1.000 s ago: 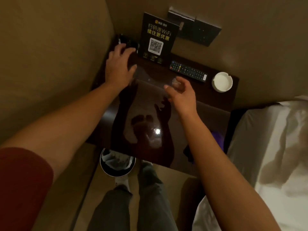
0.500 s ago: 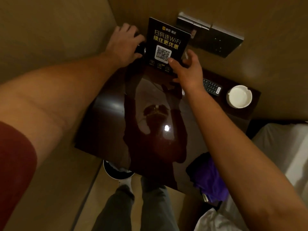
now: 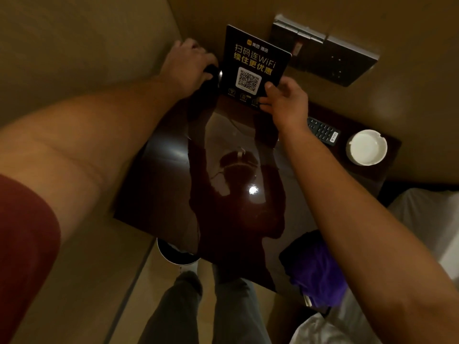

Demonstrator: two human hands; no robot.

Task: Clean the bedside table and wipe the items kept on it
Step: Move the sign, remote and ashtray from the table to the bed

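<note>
Hands [image 3: 285, 100] on WiFi sign [image 3: 255, 63] & dark obj [image 3: 211, 75]

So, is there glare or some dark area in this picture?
Head view: dim warm light; one bright glare spot on the glossy bedside table, which mirrors the person; the dark object under the left hand is lost in shadow; wide-angle bending at edges.

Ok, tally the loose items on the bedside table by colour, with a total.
Black: 3, WiFi sign, remote control, dark object under the left hand
White: 1, ashtray
Purple: 1, cloth
Total: 5
</note>
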